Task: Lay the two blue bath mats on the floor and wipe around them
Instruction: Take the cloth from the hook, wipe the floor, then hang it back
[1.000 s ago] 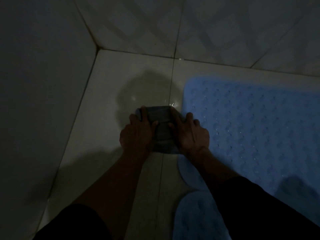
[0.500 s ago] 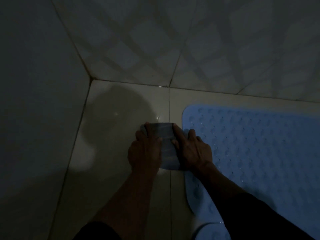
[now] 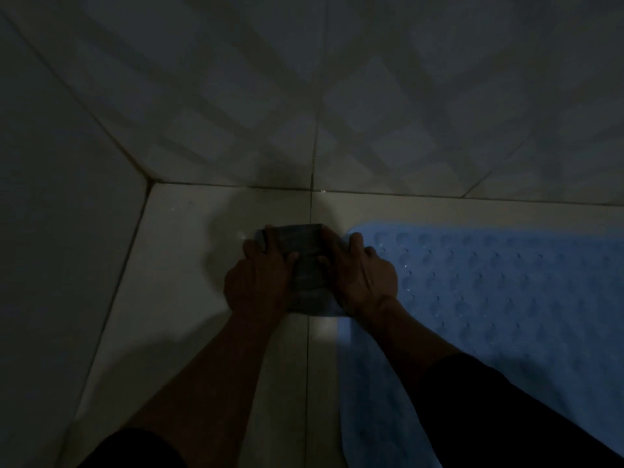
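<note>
hands: left hand (image 3: 258, 285), right hand (image 3: 363, 280) still pressing cloth (image 3: 305, 265) | nearer wall (image 3: 304, 113) than before

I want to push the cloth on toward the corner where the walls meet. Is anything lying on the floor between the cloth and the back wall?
Nothing visible does. Both hands, left and right, press the cloth on bare floor tile, and only tile shows ahead to the wall. The blue mat lies to the right, beside the path. The light is dim.
</note>
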A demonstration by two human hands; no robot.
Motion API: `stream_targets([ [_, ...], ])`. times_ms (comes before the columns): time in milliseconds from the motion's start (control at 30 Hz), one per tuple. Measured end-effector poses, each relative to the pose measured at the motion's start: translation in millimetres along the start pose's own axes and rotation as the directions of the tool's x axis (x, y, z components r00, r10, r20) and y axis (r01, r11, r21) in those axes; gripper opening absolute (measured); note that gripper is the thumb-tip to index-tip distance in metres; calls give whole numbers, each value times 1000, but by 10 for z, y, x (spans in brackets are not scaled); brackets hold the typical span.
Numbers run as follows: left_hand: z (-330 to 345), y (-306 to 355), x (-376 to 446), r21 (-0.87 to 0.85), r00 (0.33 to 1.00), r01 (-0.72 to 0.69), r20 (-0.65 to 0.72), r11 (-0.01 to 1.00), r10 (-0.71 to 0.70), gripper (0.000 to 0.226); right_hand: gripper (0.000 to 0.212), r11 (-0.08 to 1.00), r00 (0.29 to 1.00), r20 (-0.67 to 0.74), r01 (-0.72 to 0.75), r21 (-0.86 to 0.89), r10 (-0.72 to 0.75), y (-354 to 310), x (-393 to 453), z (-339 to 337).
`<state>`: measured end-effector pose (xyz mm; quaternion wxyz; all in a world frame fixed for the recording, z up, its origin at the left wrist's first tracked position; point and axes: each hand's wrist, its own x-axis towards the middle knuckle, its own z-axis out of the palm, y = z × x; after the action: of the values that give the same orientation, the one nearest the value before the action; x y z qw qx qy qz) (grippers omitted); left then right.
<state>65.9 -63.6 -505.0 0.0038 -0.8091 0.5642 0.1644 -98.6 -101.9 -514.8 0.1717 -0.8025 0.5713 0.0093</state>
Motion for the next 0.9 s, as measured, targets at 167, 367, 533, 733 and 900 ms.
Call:
stream_targets([
  [167,-28,113,193,-23,1000,12,-13,1000,-12,73,61,999,999,37,30,37,-31,77,298,-108],
  [367,-38,232,402,1,998,34,-43,999,-34,74,61,995,995,-47,87,48,-85,216,522,-136],
  [533,-67,395,578,22,993,60,-102,998,-57,64,58,992,989,-84,123,-7,-123,359,714,-188],
  [733,-36,703,640,101,988,71,-143,992,-57,61,56,991,988,-84,128,-43,-132,617,777,-263],
  [900,-57,1002,653,59,994,85,-73,995,-80,58,54,992,990,-73,118,-53,-122,867,745,-376],
])
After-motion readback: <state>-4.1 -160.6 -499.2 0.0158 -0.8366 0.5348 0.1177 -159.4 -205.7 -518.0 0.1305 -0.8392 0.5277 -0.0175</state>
